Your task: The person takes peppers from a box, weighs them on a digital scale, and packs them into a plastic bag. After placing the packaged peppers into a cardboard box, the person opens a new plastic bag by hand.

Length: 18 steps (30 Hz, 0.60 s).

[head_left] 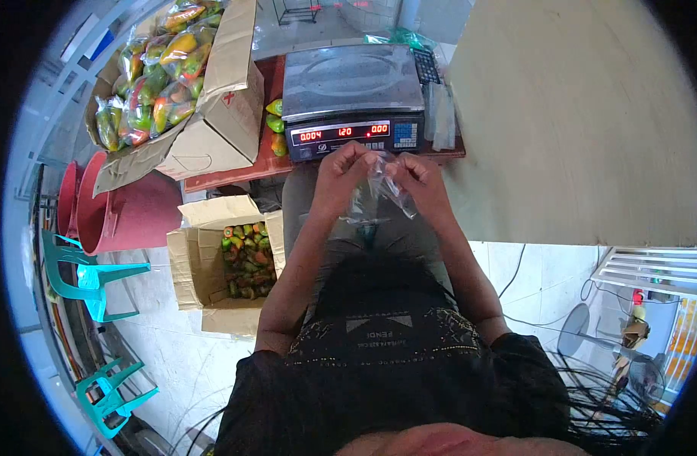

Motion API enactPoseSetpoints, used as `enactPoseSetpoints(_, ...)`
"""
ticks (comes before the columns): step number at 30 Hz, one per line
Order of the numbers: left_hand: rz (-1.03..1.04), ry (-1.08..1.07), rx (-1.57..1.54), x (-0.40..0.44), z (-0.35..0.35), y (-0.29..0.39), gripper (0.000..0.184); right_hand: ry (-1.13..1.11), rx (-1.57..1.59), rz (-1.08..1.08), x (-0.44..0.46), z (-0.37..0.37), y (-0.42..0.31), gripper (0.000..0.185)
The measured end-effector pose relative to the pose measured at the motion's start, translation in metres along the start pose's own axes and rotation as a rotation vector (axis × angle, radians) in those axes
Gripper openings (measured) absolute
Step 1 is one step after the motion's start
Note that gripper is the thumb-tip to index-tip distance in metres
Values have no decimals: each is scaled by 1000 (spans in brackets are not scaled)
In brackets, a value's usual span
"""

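Just in front of the digital scale [353, 83], my left hand [344, 176] and my right hand [418, 182] are close together. Both pinch the top edge of a clear plastic bag [379, 194], which hangs down between them over my lap. The bag looks empty. Red digits glow on the scale's display, and its metal plate carries nothing. Several green and yellow peppers [276, 124] lie at the scale's left side. More clear plastic bags [441, 118] lie at its right side.
An open carton [219, 137] of bagged peppers stands at the upper left. Below it, another carton [187, 266] on the floor holds loose peppers. Red tubs [139, 209] and teal chairs [90, 273] stand at the left. A large pale board [569, 129] fills the right.
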<state>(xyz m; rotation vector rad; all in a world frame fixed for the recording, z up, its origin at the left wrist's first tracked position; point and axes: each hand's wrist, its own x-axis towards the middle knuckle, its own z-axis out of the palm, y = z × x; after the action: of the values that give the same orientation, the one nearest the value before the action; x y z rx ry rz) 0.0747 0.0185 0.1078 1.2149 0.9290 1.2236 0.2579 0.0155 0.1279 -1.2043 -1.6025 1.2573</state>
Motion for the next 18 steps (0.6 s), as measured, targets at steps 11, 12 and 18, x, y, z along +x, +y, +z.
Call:
enactPoseSetpoints(11,410,437,585,-1,4,14,14,93,5,-50,0,3,1,27)
enactPoseSetpoints(12,381,480,603,-10,3,15,15,117,-6,-57,1,4,2,28)
enactPoseSetpoints(18,122,197,420,-28,15,18,16,179,-280,-135,-3,11,-6,23)
